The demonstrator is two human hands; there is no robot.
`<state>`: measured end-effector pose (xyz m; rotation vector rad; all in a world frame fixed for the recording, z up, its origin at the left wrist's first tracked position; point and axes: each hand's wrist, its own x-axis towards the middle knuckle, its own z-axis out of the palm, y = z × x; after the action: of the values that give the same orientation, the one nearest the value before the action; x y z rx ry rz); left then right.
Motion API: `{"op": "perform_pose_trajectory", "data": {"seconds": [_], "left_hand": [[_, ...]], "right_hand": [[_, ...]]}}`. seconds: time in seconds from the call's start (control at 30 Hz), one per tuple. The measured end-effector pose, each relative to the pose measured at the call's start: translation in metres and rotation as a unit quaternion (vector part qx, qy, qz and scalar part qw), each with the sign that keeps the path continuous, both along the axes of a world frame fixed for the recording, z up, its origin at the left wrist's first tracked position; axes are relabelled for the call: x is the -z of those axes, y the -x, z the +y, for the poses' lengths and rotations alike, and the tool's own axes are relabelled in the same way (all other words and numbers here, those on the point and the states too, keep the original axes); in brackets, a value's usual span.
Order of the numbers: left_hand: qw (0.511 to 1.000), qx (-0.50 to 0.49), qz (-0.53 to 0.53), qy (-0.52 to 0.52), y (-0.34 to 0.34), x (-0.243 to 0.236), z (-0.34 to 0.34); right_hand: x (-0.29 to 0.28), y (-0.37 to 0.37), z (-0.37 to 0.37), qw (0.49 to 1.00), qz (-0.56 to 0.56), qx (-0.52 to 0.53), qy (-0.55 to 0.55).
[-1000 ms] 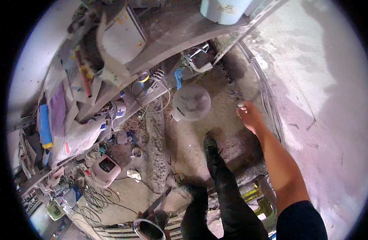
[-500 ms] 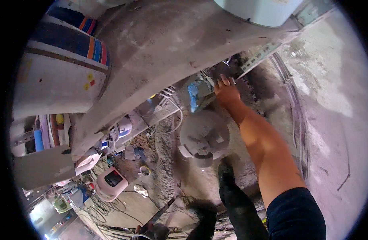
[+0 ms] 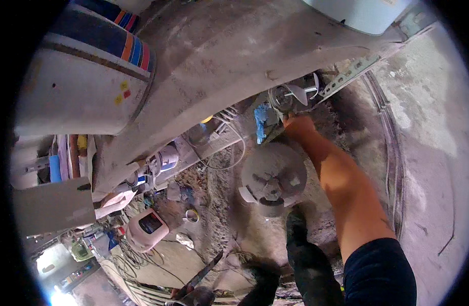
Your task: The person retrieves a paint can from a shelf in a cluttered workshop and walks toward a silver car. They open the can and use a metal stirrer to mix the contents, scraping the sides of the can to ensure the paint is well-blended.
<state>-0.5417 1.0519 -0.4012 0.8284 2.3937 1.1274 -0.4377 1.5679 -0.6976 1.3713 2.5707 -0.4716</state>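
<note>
My right hand (image 3: 297, 124) reaches under the edge of a dusty grey shelf. Its fingers are curled and partly hidden against a shiny metal piece with curved blades on a rod (image 3: 301, 94); exactly what they grip is unclear. A coiled or ring-shaped grey item (image 3: 280, 98) sits beside the fingers, and a crumpled blue cloth or glove (image 3: 260, 122) hangs to their left. Below my wrist stands a round, dust-covered lidded container (image 3: 273, 173). At the lower edge, a sliver of what looks like my left hand (image 3: 175, 292) shows next to a long dark bar (image 3: 209, 268); its fingers are mostly hidden.
Large white paint buckets (image 3: 86, 86) stand on the shelf (image 3: 193, 76). A perforated metal angle post (image 3: 354, 74) and cables (image 3: 390, 137) run along the wall at right. A pinkish device (image 3: 146, 230), a tape roll (image 3: 192, 215) and tangled cords lie on the floor at left.
My right hand has dropped slightly and turned, its fingers now curled lower down. The bladed metal piece has come into plain sight above it. The whole view has shifted a little.
</note>
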Motion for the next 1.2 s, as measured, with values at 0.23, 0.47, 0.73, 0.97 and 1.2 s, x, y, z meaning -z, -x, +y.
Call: {"op": "perform_pose_trajectory", "data": {"seconds": [0.23, 0.47, 0.73, 0.97, 1.2], "left_hand": [[1.0, 0.002, 0.007, -0.023, -0.004, -0.012, -0.012], [0.999, 0.002, 0.006, -0.042, -0.009, -0.02, -0.026], [0.998, -0.004, 0.006, -0.056, -0.011, -0.024, -0.039], [0.998, -0.006, 0.007, -0.058, -0.014, -0.027, -0.046], [0.998, -0.008, 0.005, -0.06, -0.015, -0.025, -0.047]], "right_hand": [[-0.052, -0.015, -0.007, 0.977, -0.034, -0.179, -0.113], [-0.133, -0.03, -0.018, 0.956, 0.006, -0.221, -0.191], [-0.202, -0.036, -0.036, 0.954, 0.027, -0.234, -0.186], [-0.231, -0.032, -0.052, 0.97, -0.047, -0.225, -0.085], [-0.233, -0.035, -0.056, 0.973, -0.026, -0.211, -0.094]]}}
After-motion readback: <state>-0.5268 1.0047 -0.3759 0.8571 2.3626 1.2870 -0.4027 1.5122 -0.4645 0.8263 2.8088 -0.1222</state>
